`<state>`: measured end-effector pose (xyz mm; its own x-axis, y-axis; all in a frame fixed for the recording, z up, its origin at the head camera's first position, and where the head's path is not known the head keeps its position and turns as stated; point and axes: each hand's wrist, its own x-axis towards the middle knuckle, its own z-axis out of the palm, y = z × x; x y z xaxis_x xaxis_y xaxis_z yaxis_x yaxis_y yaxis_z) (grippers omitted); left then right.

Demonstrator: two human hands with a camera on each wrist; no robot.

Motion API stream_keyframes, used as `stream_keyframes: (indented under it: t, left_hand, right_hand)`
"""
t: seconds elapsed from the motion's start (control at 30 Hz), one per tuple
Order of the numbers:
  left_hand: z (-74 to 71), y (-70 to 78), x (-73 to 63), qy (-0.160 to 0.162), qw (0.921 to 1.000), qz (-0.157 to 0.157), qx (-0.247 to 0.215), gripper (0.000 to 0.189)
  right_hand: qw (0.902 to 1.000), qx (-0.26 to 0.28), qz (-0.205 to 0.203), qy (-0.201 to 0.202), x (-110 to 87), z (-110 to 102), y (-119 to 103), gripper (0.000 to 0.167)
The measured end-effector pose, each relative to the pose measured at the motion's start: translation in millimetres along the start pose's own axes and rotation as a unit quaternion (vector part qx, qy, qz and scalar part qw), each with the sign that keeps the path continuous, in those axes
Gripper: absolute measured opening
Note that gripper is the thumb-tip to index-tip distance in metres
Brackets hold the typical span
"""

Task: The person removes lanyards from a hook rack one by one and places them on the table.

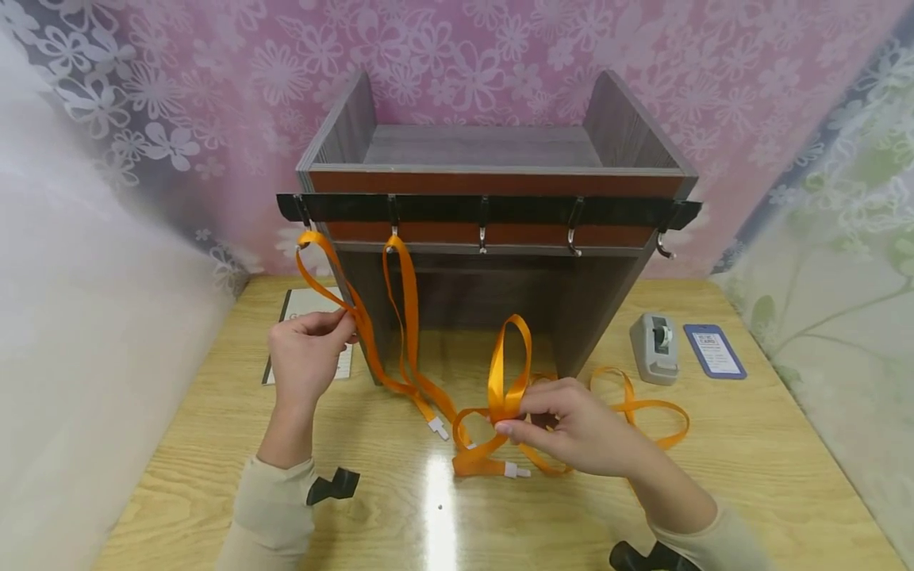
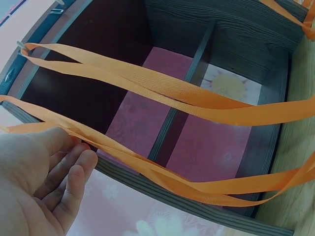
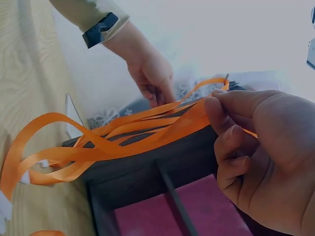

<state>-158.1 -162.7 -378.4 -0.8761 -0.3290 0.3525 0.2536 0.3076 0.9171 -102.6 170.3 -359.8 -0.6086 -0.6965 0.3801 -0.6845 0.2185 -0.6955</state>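
At the leftmost hook, my left hand (image 1: pixel 305 353) pinches the strap of a hanging orange lanyard (image 1: pixel 366 331) between thumb and index finger. A second orange lanyard (image 1: pixel 410 293) hangs from the hook beside it. White clips (image 1: pixel 439 428) end the straps near the table. My right hand (image 1: pixel 574 424) pinches a third orange lanyard (image 1: pixel 524 337), its loop standing up above the fingertips. Its lower part curls over the table, and a white clip (image 1: pixel 516 470) lies below the hand. Further orange strap (image 1: pixel 660 404) lies loose behind the right wrist.
A grey wooden shelf unit (image 1: pixel 621 301) stands at the back, with a black hook rail (image 1: pixel 443 208) across its front. On the right lie a tape dispenser (image 1: pixel 655 349) and a blue card holder (image 1: pixel 714 351). A white booklet (image 1: pixel 307 303) lies behind my left hand.
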Motion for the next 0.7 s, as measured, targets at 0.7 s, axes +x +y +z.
stream_keyframes:
  t: [0.7]
  left_hand:
    - [-1.8, -1.5, 1.8, -0.013, 0.9999, -0.005, 0.009, 0.011]
  right_hand:
    - [0.9961, 0.039, 0.064, -0.047, -26.6, 30.5, 53.5, 0.019]
